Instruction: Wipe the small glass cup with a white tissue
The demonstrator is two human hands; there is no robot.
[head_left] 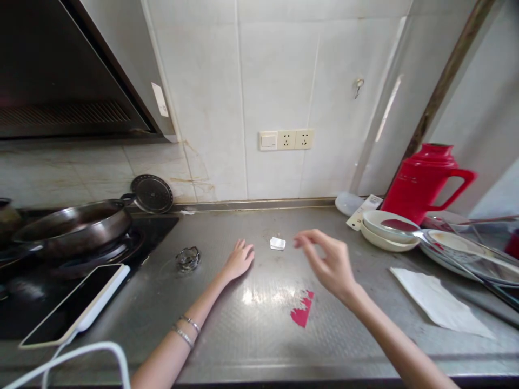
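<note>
My left hand (238,261) rests on the metal counter (251,346) with its fingers apart and nothing in them. Raised above the counter, my right hand (329,262) has its fingers curled and pressed together; whatever may be between the fingertips is too small to make out. A small folded white paper (278,243) lies between the two hands, nearer to the right fingertips. Closer to the front edge is a torn red scrap (302,310). To the left of my left hand sits a dark metal ring-shaped piece (188,259).
At left, a pan (77,227) stands on the black stove, with a phone (75,305) and white cable in front. At right are a red thermos (421,183), stacked bowls (387,237), plates with utensils and a white cloth (441,302). Wall sockets (295,139) are behind.
</note>
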